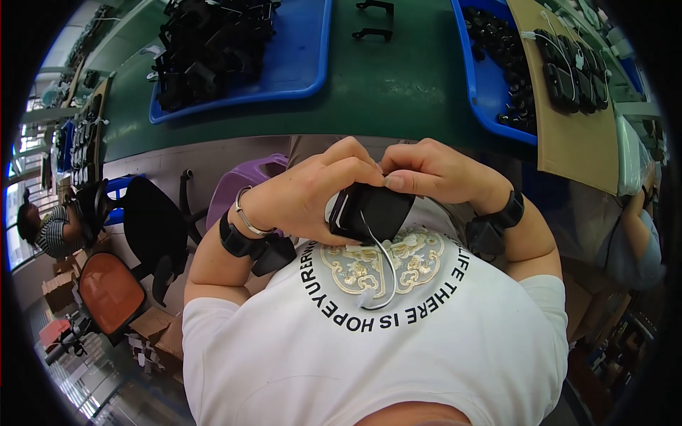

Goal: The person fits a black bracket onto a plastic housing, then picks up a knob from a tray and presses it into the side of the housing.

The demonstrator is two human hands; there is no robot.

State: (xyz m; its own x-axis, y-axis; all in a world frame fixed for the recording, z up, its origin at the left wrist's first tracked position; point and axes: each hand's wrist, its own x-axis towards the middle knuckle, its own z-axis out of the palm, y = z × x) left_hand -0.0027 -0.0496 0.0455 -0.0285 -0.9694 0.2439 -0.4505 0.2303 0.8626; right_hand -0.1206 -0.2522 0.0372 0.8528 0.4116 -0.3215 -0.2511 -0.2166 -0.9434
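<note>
Both hands hold one small black plastic part (pixel 369 211) close to my chest, over my white printed shirt. My left hand (pixel 305 195) wraps its left side, fingers curled over the top. My right hand (pixel 437 172) pinches the top right edge with thumb and fingers. A thin white cable (pixel 387 273) hangs from the part in a loop down to my shirt. Each wrist wears a black band, and the left also has a thin metal bracelet.
A green workbench (pixel 383 85) lies ahead with a blue tray of black parts (pixel 234 50) at left and another blue tray (pixel 497 71) at right. A brown board (pixel 575 142) carries black parts with cables. Chairs and a seated person (pixel 53 227) are at left.
</note>
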